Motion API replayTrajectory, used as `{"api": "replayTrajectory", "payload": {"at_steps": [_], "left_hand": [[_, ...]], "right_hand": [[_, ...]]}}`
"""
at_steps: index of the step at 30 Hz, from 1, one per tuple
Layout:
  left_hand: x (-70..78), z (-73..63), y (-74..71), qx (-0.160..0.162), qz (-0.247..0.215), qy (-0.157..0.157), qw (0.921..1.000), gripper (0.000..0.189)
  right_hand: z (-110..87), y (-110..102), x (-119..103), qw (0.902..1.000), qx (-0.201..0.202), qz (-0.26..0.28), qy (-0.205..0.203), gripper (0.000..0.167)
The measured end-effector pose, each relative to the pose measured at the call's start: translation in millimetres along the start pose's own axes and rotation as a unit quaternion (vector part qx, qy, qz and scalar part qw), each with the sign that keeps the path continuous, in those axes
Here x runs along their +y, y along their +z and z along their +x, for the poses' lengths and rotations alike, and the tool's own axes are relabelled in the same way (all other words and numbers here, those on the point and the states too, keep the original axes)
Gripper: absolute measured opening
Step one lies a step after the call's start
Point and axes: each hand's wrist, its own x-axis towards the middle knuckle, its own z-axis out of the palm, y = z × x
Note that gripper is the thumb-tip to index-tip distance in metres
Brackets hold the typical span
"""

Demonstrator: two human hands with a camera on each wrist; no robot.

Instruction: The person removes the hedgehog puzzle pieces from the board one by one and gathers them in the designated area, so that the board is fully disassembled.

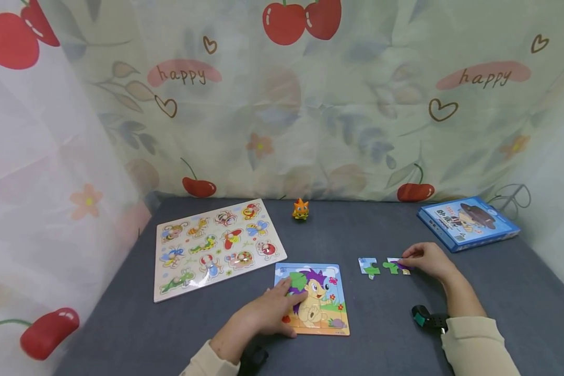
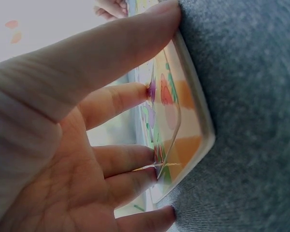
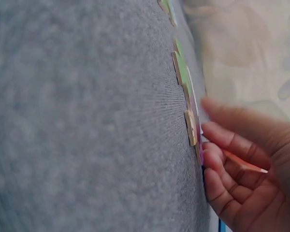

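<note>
My left hand (image 1: 274, 308) rests on the left part of a small hedgehog puzzle board (image 1: 336, 308), fingers extended. In the left wrist view, the thumb (image 2: 150, 29) lies across the board's edge, with other fingertips on its picture. To the right, my right hand (image 1: 430, 259) holds the right end of a green and purple jigsaw piece (image 1: 392, 268), which lies low at the table surface. The right wrist view shows the curled fingers (image 3: 215, 186) against that piece, the blurred thumb above. Left of it lies another jigsaw piece (image 1: 367, 265), blue and green.
A large insect puzzle board (image 1: 221, 279) lies at the left. A small orange toy figure (image 1: 301, 209) stands at the back. On the right is a blue picture box (image 1: 470, 222), with a cable (image 1: 514, 196) behind it. Dark grey cloth covers the table (image 1: 376, 230).
</note>
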Motion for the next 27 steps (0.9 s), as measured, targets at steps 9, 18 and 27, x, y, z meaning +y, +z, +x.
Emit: {"api": "replayTrajectory", "payload": {"at_steps": [9,18,27], "left_hand": [[1.7,-0.9,-1.3,0.008,0.007,0.003,0.9999,0.074],[9.9,1.1,-8.4,0.006,0.039,-0.005,0.9992,0.072],[27.6,9.1,-10.3,0.02,0.092,-0.015,0.9954,0.078]], "right_hand": [[-5.2,-0.5,0.4,0.9997,0.014,0.012,-0.015,0.041],[-6.9,8.8,-20.5,0.9985,0.007,0.032,-0.044,0.04],[1.7,31.4,-53.7,0.997,-0.01,0.014,-0.076,0.035]]}}
